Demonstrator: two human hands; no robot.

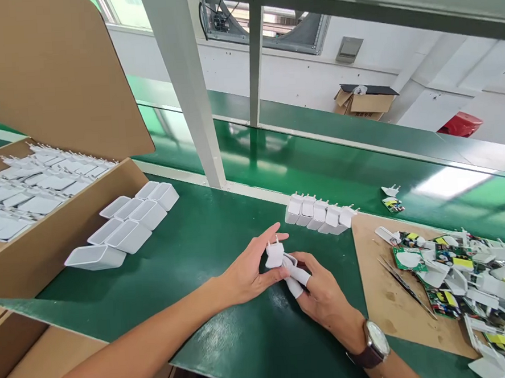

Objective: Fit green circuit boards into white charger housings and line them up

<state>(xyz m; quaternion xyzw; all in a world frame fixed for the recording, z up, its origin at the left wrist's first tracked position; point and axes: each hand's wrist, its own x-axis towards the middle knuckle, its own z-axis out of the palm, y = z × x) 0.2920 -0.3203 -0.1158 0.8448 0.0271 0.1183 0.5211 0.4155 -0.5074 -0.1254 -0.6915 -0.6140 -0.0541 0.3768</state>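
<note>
A white two-pin plug charger (275, 256) is between my hands over the green table, its pins pointing up and away. My left hand (251, 269) grips it from the left, thumb across the near side and the index finger stretched out behind. From the right, my right hand (325, 293) pinches its casing with fingers that wear white finger cots. My fingers hide part of the casing. Beyond my hands stands a row of several white chargers (318, 212) with pins up. Left of my hands, several open white casings (129, 235) stand in a group.
A cardboard box (78, 217) of white plug parts is at the left. On a cardboard sheet (378, 284) at right lie tweezers (406, 288) and a pile of circuit boards (449, 257) with white plug covers. A grey post (190, 84) rises behind the table.
</note>
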